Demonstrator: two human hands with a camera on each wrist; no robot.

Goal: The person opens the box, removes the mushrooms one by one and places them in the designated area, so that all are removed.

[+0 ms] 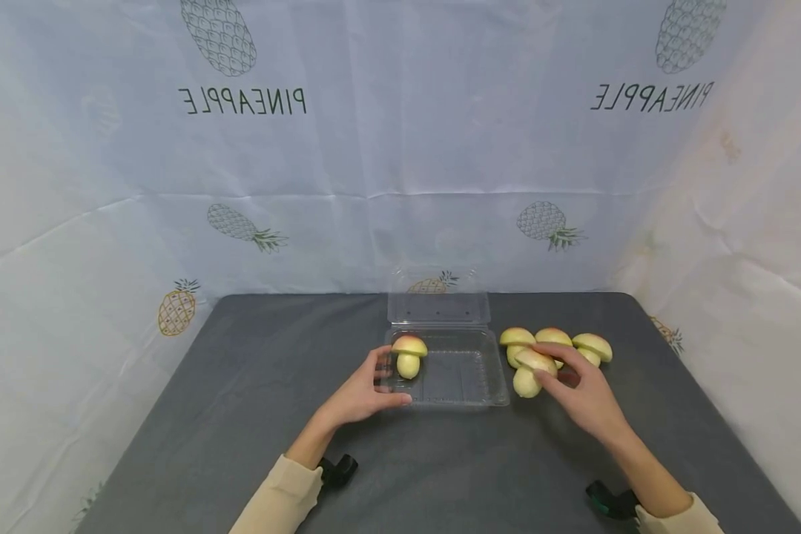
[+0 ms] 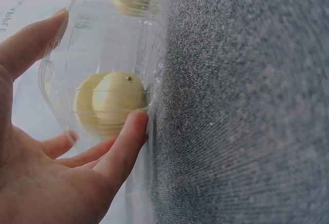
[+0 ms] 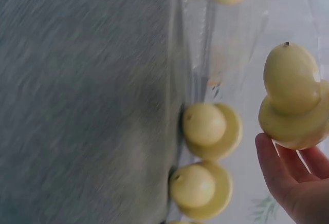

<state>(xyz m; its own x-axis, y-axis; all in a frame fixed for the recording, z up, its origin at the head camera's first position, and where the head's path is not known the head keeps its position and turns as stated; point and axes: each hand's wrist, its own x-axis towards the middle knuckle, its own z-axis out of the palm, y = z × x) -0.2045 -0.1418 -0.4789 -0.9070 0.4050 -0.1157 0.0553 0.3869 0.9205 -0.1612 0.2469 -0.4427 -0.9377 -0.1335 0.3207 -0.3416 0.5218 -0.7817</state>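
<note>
A clear plastic clamshell container [image 1: 463,371] lies with its lid [image 1: 438,302] raised at the back. One mushroom-shaped fruit [image 1: 409,356], with a yellow-red cap and pale rounded stem, stands at the left inside. My left hand [image 1: 363,389] grips the container's near left corner, thumb on the front edge and fingers along the left side. To the right of the container, my right hand [image 1: 584,389] holds another mushroom-shaped fruit [image 3: 293,95] by its cap, its stem pointing away from the palm. Behind it are three more such fruits [image 1: 517,338], partly hidden by the hand.
The dark grey cloth-covered table [image 1: 287,334] extends around the container. A pale curtain [image 1: 400,148] printed with pineapples hangs behind and along both sides. A black strap device [image 1: 339,471] is on the left wrist, another [image 1: 610,500] on the right.
</note>
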